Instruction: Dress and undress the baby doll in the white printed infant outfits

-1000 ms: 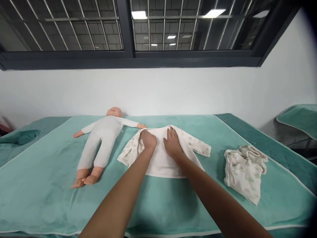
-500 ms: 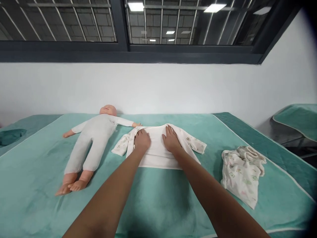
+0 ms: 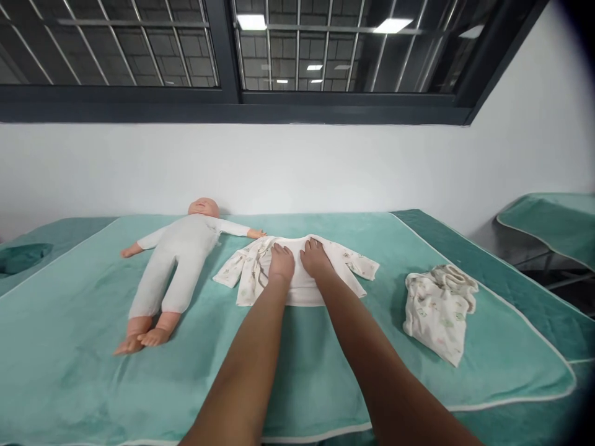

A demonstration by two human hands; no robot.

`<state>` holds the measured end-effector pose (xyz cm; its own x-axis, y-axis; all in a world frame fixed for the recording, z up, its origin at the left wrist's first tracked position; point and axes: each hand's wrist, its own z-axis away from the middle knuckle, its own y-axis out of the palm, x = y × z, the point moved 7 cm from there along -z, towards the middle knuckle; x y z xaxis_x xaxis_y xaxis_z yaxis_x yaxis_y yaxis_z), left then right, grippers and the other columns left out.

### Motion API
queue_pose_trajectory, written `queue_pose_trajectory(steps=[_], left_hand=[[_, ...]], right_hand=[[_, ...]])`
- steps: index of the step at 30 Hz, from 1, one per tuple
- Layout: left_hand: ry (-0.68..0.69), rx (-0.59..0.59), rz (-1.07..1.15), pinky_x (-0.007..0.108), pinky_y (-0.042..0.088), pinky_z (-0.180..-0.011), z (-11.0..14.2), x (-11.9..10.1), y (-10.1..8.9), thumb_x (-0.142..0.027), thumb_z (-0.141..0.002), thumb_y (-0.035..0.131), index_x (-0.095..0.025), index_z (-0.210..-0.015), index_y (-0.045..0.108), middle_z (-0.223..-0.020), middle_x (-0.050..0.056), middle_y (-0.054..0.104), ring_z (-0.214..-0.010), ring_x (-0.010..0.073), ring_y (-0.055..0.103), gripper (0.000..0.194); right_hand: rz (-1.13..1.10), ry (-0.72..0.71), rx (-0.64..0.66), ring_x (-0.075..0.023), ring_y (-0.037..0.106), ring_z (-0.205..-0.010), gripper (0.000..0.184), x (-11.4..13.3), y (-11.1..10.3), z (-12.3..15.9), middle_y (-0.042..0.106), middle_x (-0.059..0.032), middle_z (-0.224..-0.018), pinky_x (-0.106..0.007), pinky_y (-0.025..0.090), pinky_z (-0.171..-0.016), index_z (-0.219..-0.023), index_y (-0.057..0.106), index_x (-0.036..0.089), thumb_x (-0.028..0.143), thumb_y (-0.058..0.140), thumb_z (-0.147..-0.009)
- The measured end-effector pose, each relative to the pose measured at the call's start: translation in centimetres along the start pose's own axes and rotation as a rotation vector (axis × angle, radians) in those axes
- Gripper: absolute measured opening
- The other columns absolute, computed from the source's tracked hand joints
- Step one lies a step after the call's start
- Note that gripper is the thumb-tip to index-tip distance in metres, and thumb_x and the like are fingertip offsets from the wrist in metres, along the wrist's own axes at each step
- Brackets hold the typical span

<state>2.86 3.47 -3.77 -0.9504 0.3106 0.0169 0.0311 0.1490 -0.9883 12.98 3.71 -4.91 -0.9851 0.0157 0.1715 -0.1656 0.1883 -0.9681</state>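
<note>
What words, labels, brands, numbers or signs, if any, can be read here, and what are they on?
None can be read.
The spread shirt and the folded garment carry small printed motifs; any lettering among them is too small to tell.
No lettering shows on the doll, the green cover or the window frame.

"What did you make of the room?"

"From my remote station I saw a white wall point(image 3: 325, 167) behind a wide surface point(image 3: 320, 371) draped in green, with a dark-framed window point(image 3: 255, 62) above."

"And the glass?"

"Metal bars point(image 3: 297, 56) crossed it before grey blockwork point(image 3: 312, 46), and bright light panels point(image 3: 251, 22) showed in it. Another green-covered piece of furniture point(image 3: 553, 223) stood at the right."
</note>
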Motion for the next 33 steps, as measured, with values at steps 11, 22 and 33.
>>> queue_pose_trajectory(steps=[11, 22, 33], left_hand=[[0.22, 0.014, -0.078, 0.05, 0.04, -0.09, 5.3, -1.2, -1.6, -0.005, -0.091, 0.029, -0.002, -0.122, 0.058, -0.118, 0.028, 0.06, -0.114, 0.0353, 0.055, 0.042], [0.741, 0.031, -0.084, 0.04, 0.037, -0.09, 15.6, 3.6, -4.1, -0.018, -0.095, 0.039, -0.02, -0.113, 0.059, -0.113, 0.012, 0.059, -0.104, 0.0253, 0.053, 0.027], [0.717, 0.018, -0.175, 0.042, 0.037, -0.086, 15.5, 8.2, -4.7, -0.007, -0.082, 0.047, -0.019, -0.096, 0.06, -0.103, 0.013, 0.06, -0.099, 0.0278, 0.055, 0.023]], right_hand=[[0.05, -0.085, 0.127, -0.0264, 0.021, -0.148, 0.061, -1.0, 0.4, 2.2, 0.021, -0.0194, -0.16, -0.041, 0.022, -0.119, -0.151, 0.029, 0.002, 0.037, 0.028, -0.101], [0.089, -0.301, 0.299, -0.0342, 0.04, -0.137, 0.055, 5.0, -0.6, 5.5, 0.037, -0.0181, -0.154, -0.051, 0.039, -0.107, -0.139, 0.051, 0.014, 0.022, 0.061, -0.085], [0.272, -0.638, 0.147, -0.0266, 0.056, -0.108, 0.025, 1.4, -6.0, 17.2, 0.06, -0.0149, -0.119, -0.039, 0.042, -0.09, -0.113, 0.061, 0.016, 0.025, 0.052, -0.091]])
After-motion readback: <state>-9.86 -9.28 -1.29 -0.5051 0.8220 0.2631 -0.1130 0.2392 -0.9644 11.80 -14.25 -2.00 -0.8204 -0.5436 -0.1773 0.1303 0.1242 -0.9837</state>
